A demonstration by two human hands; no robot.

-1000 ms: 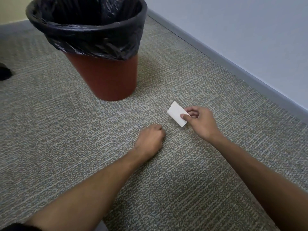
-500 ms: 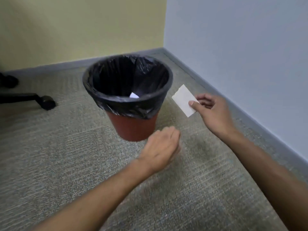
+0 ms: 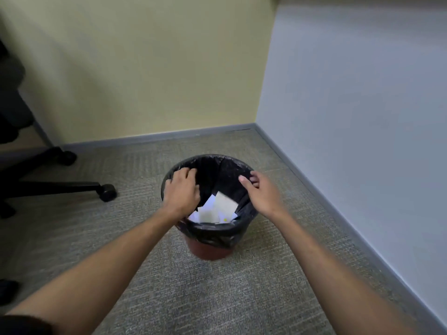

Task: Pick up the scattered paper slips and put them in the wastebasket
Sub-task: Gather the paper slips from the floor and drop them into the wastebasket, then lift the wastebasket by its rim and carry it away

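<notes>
The wastebasket [image 3: 208, 247] is red-brown with a black liner and stands on the carpet near the room's corner. Several white paper slips [image 3: 217, 209] lie inside it, one larger slip uppermost. My left hand [image 3: 181, 189] hovers over the left side of the rim with its fingers loosely spread and holds nothing. My right hand [image 3: 261, 193] is over the right side of the rim, fingers relaxed, with no slip in it. I see no slips on the carpet around the basket.
A black office chair base with a castor [image 3: 107, 192] reaches in from the left. A yellow wall stands behind the basket and a pale blue wall [image 3: 362, 117] to the right, both with grey baseboard. Grey carpet [image 3: 217, 298] lies in front.
Both hands rose from the carpet to the basket's mouth. My right hand let go of the white slip, which now lies in the basket. The view has lifted and pulled back.
</notes>
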